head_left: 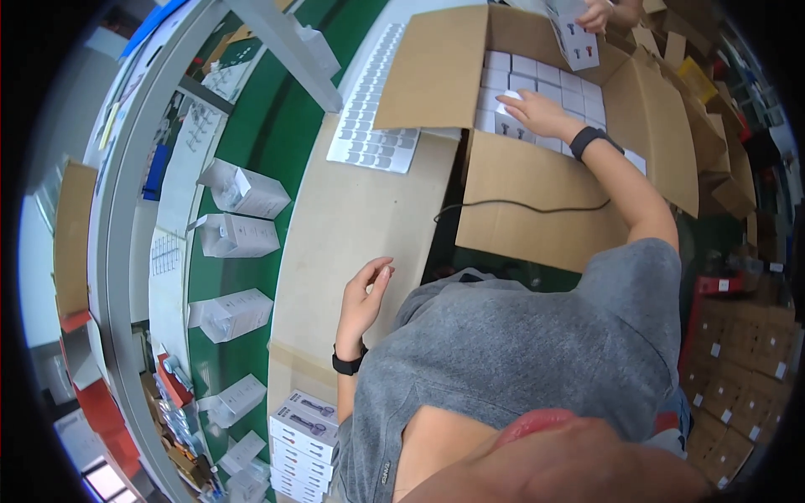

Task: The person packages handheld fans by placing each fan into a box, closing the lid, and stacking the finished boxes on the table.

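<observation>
My right hand (541, 115) reaches into an open brown carton (537, 180) with its fingers stretched out over a small white box (511, 127) that has a dark printed picture. The fingertips touch or lie just above this box; its far side is hidden. Around it, rows of similar white boxes (549, 74) fill the carton. Nothing is in my left hand (363, 293), which hovers by the bench edge with its fingers loosely curved and apart. Both wrists wear dark bands.
Another person's hand (596, 15) holds a printed white box (574, 38) over the carton. A sticker sheet (373, 101) lies on the pale bench (335, 218). Opened white boxes (243, 191) line a green surface. Printed boxes (303, 427) are stacked near my left arm. A black cable (520, 201) crosses the carton flap.
</observation>
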`<state>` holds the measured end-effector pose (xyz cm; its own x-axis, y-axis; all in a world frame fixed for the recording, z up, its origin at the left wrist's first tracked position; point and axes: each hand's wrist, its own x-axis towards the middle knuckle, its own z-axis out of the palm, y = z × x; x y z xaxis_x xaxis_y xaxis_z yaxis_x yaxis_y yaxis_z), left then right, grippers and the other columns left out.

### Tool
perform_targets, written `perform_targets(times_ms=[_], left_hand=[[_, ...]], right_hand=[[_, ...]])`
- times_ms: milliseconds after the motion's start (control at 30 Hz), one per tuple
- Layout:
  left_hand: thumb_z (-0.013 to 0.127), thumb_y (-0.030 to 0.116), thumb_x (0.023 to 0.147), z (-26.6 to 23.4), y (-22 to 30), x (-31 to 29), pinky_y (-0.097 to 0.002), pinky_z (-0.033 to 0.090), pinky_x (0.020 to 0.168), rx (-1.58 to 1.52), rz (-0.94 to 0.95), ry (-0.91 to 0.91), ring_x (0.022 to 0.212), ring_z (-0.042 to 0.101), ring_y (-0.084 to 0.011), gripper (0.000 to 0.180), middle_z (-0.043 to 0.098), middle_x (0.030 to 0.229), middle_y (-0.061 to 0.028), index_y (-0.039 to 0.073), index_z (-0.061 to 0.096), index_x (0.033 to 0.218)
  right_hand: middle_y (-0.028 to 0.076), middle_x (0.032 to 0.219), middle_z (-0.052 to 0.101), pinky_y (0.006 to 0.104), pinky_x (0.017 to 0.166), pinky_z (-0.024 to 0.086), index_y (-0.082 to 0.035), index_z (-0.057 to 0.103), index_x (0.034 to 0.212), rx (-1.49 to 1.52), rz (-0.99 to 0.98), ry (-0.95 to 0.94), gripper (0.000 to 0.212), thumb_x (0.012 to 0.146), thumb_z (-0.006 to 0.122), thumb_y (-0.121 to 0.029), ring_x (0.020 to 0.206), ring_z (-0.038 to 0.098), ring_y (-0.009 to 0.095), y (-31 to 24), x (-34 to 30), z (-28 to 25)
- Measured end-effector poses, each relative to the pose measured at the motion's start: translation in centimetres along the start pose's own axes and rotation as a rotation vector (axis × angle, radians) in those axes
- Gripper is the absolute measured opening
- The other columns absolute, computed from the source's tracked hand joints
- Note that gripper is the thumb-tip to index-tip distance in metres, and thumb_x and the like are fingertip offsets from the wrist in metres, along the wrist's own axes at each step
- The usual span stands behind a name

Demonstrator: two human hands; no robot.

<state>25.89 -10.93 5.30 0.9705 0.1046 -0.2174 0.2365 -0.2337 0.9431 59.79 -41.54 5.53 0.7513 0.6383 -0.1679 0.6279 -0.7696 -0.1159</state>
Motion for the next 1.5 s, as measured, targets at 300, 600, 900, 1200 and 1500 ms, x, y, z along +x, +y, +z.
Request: perform_targets(times_ms=[300, 600, 900, 1200, 1500], left_hand=[[0.055, 0.022, 0.086, 0.1, 2.5, -0.8, -0.0314, 0.044, 0.081, 0.152, 0.016, 0.079, 0.097, 0.056, -0.0209, 0.032, 0.061, 0.100, -0.0154, 0.001, 0.054, 0.111], [0.078, 0.034, 0.059, 3.4, 10.4, 0.8, -0.0432, 0.032, 0.096, 0.680, 0.734, 0.463, 0.117, 0.036, -0.0383, 0.093, 0.038, 0.125, -0.0254, -0.006, 0.028, 0.128], [0.078, 0.030, 0.054, 1.1, 5.2, -2.9, -0.0353, 0.044, 0.083, 0.296, 0.370, 0.586, 0.096, 0.055, -0.0306, 0.085, 0.054, 0.106, -0.0182, -0.004, 0.039, 0.121], [0.077, 0.028, 0.054, -2.4, 4.0, -6.9, -0.0317, 0.043, 0.082, 0.182, 0.499, 0.288, 0.095, 0.054, -0.0246, 0.083, 0.055, 0.105, -0.0149, 0.001, 0.041, 0.123], [0.075, 0.034, 0.054, -2.0, 2.6, -7.5, -0.0321, 0.045, 0.077, 0.241, 0.438, 0.184, 0.088, 0.058, -0.0267, 0.076, 0.058, 0.098, -0.0158, 0.002, 0.048, 0.117]], right_hand=[[0.025, 0.106, 0.048, 0.0426, 0.077, 0.044, -0.010, 0.034, 0.133, -0.080, -0.041, -0.023, 0.092, 0.056, 0.072, -0.042, 0.093, 0.050, 0.039, -1.2, -0.2, -4.6], [0.015, 0.098, 0.050, 0.0375, 0.075, 0.045, -0.013, 0.046, 0.124, -0.090, -0.560, 0.551, 0.068, 0.061, 0.070, -0.024, 0.086, 0.051, 0.033, -20.6, -11.0, -13.7], [0.018, 0.113, 0.052, 0.0364, 0.079, 0.045, -0.009, 0.045, 0.126, 0.504, -0.708, -0.266, 0.049, 0.082, 0.055, -0.028, 0.093, 0.055, 0.033, -24.5, -7.0, -9.5], [0.018, 0.111, 0.053, 0.0388, 0.075, 0.046, -0.009, 0.052, 0.119, 0.146, -1.468, 0.006, 0.056, 0.065, 0.065, -0.014, 0.091, 0.056, 0.034, -29.4, -6.9, -9.9], [0.019, 0.114, 0.051, 0.0335, 0.069, 0.048, -0.009, 0.052, 0.114, -0.079, -1.194, 0.021, 0.051, 0.064, 0.062, -0.008, 0.085, 0.058, 0.031, -29.2, -8.2, -6.8]])
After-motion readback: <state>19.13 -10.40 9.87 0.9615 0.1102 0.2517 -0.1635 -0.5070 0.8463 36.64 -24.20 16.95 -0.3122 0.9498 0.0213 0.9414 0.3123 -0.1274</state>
